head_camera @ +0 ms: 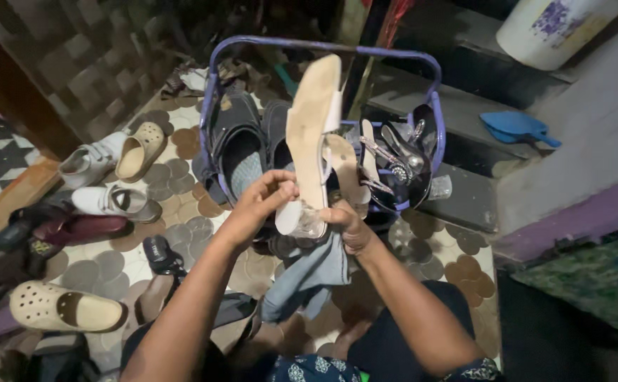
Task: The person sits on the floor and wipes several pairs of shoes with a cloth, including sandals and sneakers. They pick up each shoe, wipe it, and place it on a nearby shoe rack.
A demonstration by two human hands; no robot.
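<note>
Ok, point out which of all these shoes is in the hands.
The beige sandal, held upright in front of the rack, sole toward the camera. Left hand and right hand grip its heel end; all other shoes lie on floor or rack.

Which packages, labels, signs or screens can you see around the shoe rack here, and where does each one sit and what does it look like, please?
White plastic bucket: top right, on the upper step beyond the rack; round, with a purple and yellow printed label on its side.
No other packages, signs or screens show; the sandal in the hands and the cloth carry no label that can be made out.
</note>
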